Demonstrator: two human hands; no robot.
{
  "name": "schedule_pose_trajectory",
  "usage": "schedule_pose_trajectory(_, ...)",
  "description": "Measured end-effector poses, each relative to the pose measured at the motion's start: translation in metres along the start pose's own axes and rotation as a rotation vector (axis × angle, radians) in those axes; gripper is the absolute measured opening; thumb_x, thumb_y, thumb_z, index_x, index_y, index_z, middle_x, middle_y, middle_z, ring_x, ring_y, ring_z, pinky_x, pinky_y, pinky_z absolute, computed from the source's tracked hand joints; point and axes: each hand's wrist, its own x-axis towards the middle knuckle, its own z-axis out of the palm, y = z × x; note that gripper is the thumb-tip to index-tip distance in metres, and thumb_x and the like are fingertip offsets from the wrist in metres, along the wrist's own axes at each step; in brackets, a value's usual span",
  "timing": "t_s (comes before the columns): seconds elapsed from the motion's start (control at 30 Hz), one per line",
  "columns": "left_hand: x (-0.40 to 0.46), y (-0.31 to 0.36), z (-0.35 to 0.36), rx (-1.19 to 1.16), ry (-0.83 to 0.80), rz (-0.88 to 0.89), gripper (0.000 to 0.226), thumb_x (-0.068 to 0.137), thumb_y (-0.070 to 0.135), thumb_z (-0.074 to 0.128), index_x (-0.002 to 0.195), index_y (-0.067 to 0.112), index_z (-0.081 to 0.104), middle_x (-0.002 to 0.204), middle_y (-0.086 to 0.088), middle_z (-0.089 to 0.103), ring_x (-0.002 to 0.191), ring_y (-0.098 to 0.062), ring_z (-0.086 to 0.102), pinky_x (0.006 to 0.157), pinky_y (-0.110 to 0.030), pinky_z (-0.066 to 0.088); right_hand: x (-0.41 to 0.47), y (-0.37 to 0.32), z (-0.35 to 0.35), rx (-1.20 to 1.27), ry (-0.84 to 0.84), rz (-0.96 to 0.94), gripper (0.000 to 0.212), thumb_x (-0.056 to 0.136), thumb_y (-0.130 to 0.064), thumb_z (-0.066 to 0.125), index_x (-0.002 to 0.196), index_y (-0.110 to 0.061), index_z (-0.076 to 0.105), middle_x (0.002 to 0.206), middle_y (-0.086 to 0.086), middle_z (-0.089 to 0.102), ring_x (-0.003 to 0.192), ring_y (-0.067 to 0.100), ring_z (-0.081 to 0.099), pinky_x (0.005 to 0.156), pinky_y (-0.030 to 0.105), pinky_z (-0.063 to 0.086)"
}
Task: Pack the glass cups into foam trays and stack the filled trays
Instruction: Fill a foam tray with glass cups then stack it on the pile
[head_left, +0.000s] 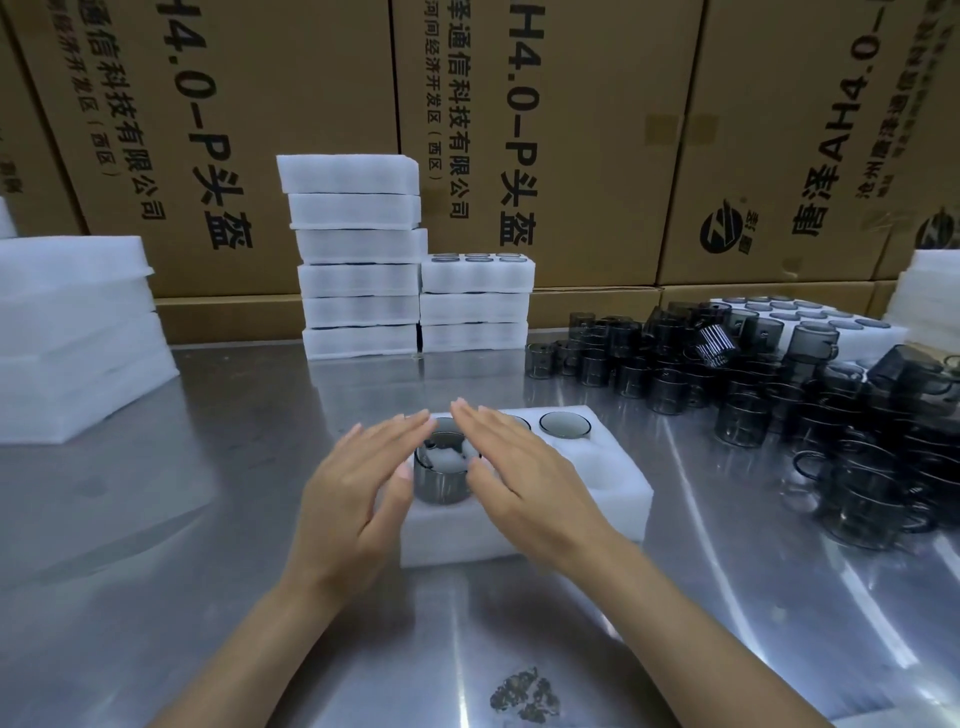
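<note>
A wall of cardboard boxes (545, 130) printed with dark lettering is seen behind a steel table (156, 597). On the far side of the table two stacks of filled trays (358, 260) are set side by side, the left one taller, and loose foam sheets (72, 332) are piled at the left edge. A large heap of smoky glass cups (779, 395) is spread along the right, with another partly filled tray (852, 338) lying behind it. In the middle, just in front of the person, a white foam tray (524, 530) is placed; one cup (564, 426) is already sunk in a far pocket, and empty pockets are visible on the right side. A further cup (444, 470) is held upright over a near pocket, most of its wall standing proud of the foam, so it is judged to be only partly seated. The left hand (358, 499) and the right hand (514, 478) are laid flat against either side of it, fingers straight and together, nothing being pinched. The step in hand is taken to be the seating of this cup. An even downward press is likely called for next, after which more cups would have to be fetched from the heap.
</note>
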Motion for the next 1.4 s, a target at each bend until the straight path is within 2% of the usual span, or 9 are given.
schedule_pose_trajectory(0.13,-0.003,0.003,-0.004,0.104,0.004,0.043,0.045,0.089,0.028,0.035,0.100,0.013,0.075,0.110,0.002,0.069,0.114,-0.021,0.060,0.104,-0.047,0.035,-0.003,0.001,0.003,-0.103,-0.083,-0.013,0.061,0.087,-0.031,0.021,0.147,-0.027,0.031,0.154,-0.015,0.026,0.142,0.002,0.015,0.113,0.024,0.017)
schedule_pose_trajectory(0.3,-0.005,0.001,-0.001,0.165,-0.059,0.031,0.044,0.083,0.030,0.039,0.083,0.011,0.078,0.097,0.000,0.073,0.098,-0.018,0.068,0.102,-0.047,0.037,-0.003,0.001,0.007,-0.276,-0.155,-0.044,0.052,0.095,-0.023,0.032,0.147,-0.021,0.032,0.155,-0.007,0.026,0.143,0.009,0.017,0.113,0.033,0.017)
schedule_pose_trajectory(0.6,-0.010,-0.002,0.000,0.216,-0.083,0.050,0.045,0.086,0.033,0.037,0.091,0.014,0.077,0.105,0.003,0.071,0.104,-0.014,0.065,0.103,-0.049,0.035,-0.004,0.006,0.011,-0.290,-0.108,-0.056,0.051,0.095,-0.024,0.033,0.146,-0.021,0.034,0.154,-0.006,0.028,0.143,0.011,0.018,0.115,0.035,0.016)
schedule_pose_trajectory(0.7,-0.012,-0.005,-0.001,0.167,-0.073,0.036,0.046,0.089,0.034,0.033,0.100,0.017,0.075,0.109,0.007,0.070,0.106,-0.013,0.064,0.101,-0.043,0.036,-0.005,0.007,0.008,-0.159,-0.024,-0.044,0.052,0.091,-0.027,0.031,0.141,-0.022,0.042,0.144,-0.003,0.045,0.135,0.013,0.032,0.109,0.033,0.023)
schedule_pose_trajectory(0.8,-0.010,-0.006,-0.002,0.110,-0.018,-0.002,0.046,0.091,0.036,0.032,0.112,0.018,0.069,0.111,0.013,0.065,0.102,-0.008,0.058,0.093,-0.022,0.034,-0.004,0.020,-0.015,0.019,0.293,0.133,0.047,0.088,-0.027,0.037,0.132,-0.021,0.054,0.120,-0.001,0.063,0.117,0.014,0.046,0.097,0.026,0.029)
schedule_pose_trajectory(0.9,-0.009,-0.015,-0.003,0.056,0.006,-0.108,0.048,0.089,0.043,0.029,0.118,0.027,0.064,0.111,0.016,0.062,0.103,-0.005,0.052,0.082,-0.020,0.033,-0.008,0.057,-0.043,-0.246,0.530,0.483,0.043,0.088,-0.022,0.047,0.131,-0.020,0.054,0.128,0.003,0.058,0.123,0.022,0.043,0.104,0.037,0.027)
schedule_pose_trajectory(1.1,-0.009,-0.026,-0.002,-0.018,0.021,-0.189,0.038,0.088,0.045,0.027,0.109,0.041,0.058,0.109,0.019,0.060,0.102,-0.001,0.049,0.083,-0.022,0.032,-0.028,0.106,-0.069,-0.350,0.351,1.158,0.062,0.089,-0.037,0.049,0.141,-0.008,0.033,0.156,0.021,0.005,0.141,0.045,0.002,0.112,0.057,-0.005)
schedule_pose_trajectory(1.23,-0.010,-0.029,-0.002,-0.043,0.004,-0.218,0.036,0.088,0.048,0.026,0.106,0.047,0.057,0.109,0.020,0.060,0.105,-0.008,0.052,0.087,-0.029,0.035,-0.031,0.115,-0.074,-0.354,0.352,1.247,0.070,0.088,-0.044,0.050,0.145,-0.010,0.025,0.155,0.023,-0.008,0.140,0.047,0.001,0.111,0.057,-0.005)
schedule_pose_trajectory(1.4,-0.010,-0.030,0.000,-0.064,0.004,-0.217,0.032,0.088,0.049,0.026,0.103,0.051,0.054,0.109,0.021,0.060,0.105,-0.004,0.051,0.089,-0.027,0.034,-0.035,0.116,-0.074,-0.392,0.384,1.218,0.062,0.087,-0.039,0.051,0.138,-0.009,0.031,0.155,0.023,0.003,0.136,0.037,0.014,0.110,0.045,0.013)
